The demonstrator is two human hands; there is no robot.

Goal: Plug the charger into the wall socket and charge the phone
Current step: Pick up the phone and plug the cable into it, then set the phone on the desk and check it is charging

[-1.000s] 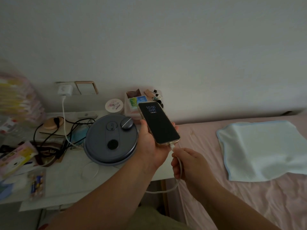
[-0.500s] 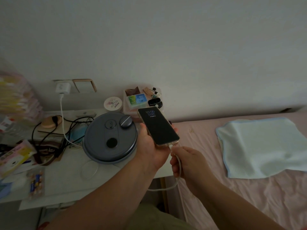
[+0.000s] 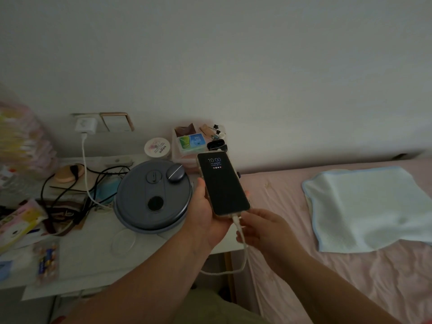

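Note:
A white charger (image 3: 86, 125) sits plugged into the wall socket (image 3: 78, 118) at the left, above the bedside table. Its white cable (image 3: 85, 174) drops onto the table, and its far end loops below my hands up to the phone. My left hand (image 3: 205, 213) grips the black phone (image 3: 223, 183), whose screen shows 10:00. The cable plug (image 3: 236, 219) sits in the phone's bottom port. Just below it is my right hand (image 3: 264, 230), fingers loosely curled beside the cable; whether they touch it is unclear.
A round grey device (image 3: 152, 195) fills the middle of the white table (image 3: 98, 253), with tangled black cables (image 3: 70, 183), packets and a small box of items (image 3: 194, 143) around it. A pink bed (image 3: 350, 277) with a light blue towel (image 3: 369, 206) lies to the right.
The phone and both hands have hardly moved. My right hand's fingers have loosened and slipped slightly down from the plug, which stays in the phone.

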